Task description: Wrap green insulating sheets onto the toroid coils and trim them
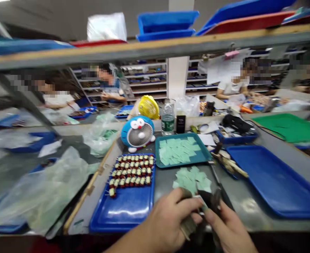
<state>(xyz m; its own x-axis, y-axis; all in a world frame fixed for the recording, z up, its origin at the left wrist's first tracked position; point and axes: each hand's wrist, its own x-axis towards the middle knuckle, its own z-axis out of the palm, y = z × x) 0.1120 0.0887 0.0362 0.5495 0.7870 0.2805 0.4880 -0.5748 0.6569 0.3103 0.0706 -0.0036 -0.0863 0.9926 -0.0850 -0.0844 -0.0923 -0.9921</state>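
Pale green slip, small, thin, nearly white, edges blurred; sits between the 2 hands, low right of centre. Pinched by thumb and forefinger of left hand; tan piece, form indistinct, tucked under the same fingers. Dark tool, kind too blurred to tell, gripped in curled fingers of right hand, just beside the slip. Just beyond: loose pile of similar green slips, overlapping, flat on grey bench. Farther: teal tray with more green slips. To the left: blue tray carrying 4 rows of red-and-cream components plus 1 single piece. Behind: blue cartoon-faced fan, clear bottle.
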